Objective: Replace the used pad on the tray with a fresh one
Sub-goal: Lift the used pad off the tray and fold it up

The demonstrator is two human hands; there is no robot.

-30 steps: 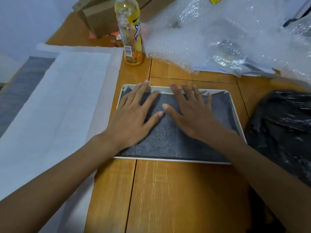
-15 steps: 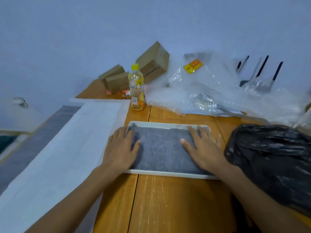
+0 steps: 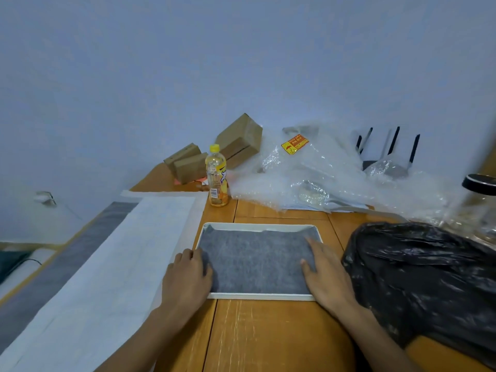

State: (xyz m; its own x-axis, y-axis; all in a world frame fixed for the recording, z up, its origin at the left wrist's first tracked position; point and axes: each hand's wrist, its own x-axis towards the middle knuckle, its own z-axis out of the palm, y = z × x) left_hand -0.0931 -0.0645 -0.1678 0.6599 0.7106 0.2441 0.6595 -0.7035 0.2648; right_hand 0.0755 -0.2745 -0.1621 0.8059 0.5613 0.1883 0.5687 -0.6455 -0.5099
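A wooden worktop [image 3: 268, 339] carries the clutter. At twelve o'clock stands an upright bottle [image 3: 217, 176] with a yellow cap and label, holding orange drink. Just behind it, at eleven to twelve o'clock, lie brown cardboard boxes [image 3: 239, 142] against the pale wall [image 3: 188, 63]. Bubble wrap [image 3: 322, 178] with a yellow sticker [image 3: 294, 144] sprawls at one to two o'clock. A crumpled black plastic bag [image 3: 424, 280] sits at three o'clock. Long white sheets [image 3: 112, 264] stretch along nine o'clock.
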